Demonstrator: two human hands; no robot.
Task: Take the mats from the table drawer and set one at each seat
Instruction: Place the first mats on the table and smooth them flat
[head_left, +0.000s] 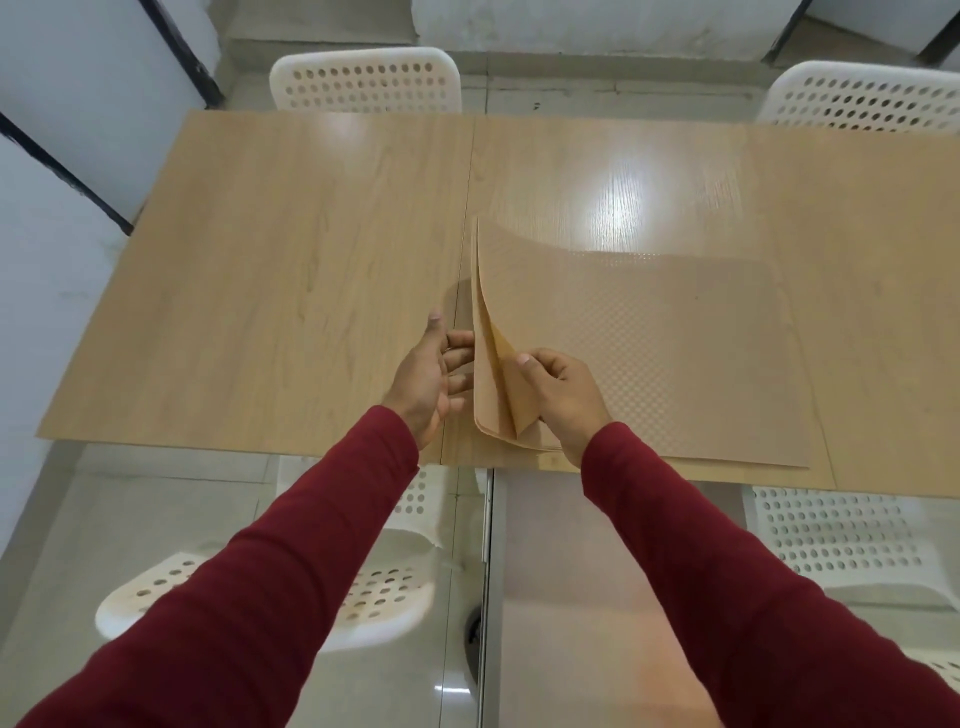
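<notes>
Table left half bare; mats cover near right; chairs ring edges.

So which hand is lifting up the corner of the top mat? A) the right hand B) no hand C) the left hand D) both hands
A: the right hand pinches the curled-up corner of the top mat, while the left hand is beside the pile with its fingers spread, holding nothing.

Single head view, looking steeply down, near, over table edge.
</notes>
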